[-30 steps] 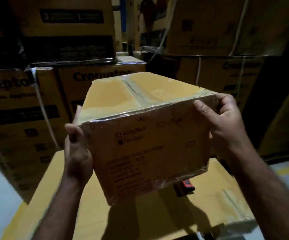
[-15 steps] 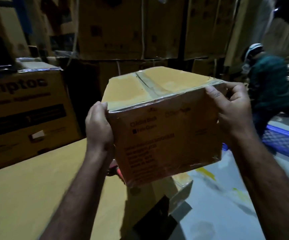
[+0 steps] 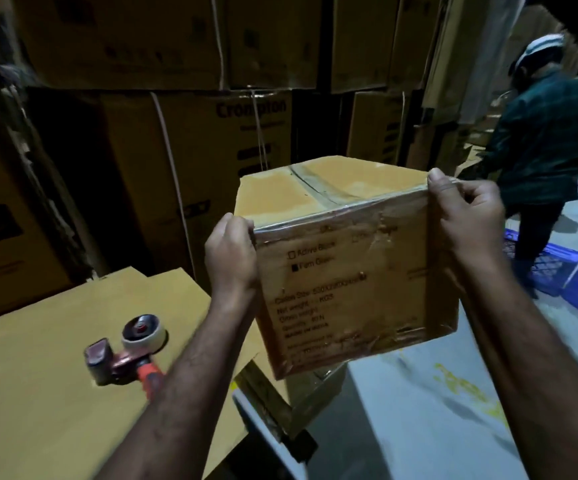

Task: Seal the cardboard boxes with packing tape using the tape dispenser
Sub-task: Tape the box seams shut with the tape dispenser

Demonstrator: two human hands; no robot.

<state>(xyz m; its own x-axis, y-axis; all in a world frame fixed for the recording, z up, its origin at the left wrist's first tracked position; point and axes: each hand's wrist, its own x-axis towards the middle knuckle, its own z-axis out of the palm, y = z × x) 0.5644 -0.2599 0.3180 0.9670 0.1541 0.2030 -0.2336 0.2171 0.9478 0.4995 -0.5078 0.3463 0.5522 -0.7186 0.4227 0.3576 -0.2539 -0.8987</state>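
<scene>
Holding the box (image 3: 343,289) up clear of the surface (image 3: 38,393), left grip (image 3: 230,258) and right grip (image 3: 467,216) each curled round a top near corner, taped seam (image 3: 312,188) running away from me. Tape dispenser (image 3: 125,351) lies on the surface down-left, closest to the left grip; a person (image 3: 540,140) and blue crate (image 3: 554,268) crowd the right side.

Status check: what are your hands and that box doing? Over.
Left hand and right hand grip the taped box, held up. Tape dispenser lies untouched on flat cardboard, left. Another person ahead right, not touching box.
</scene>
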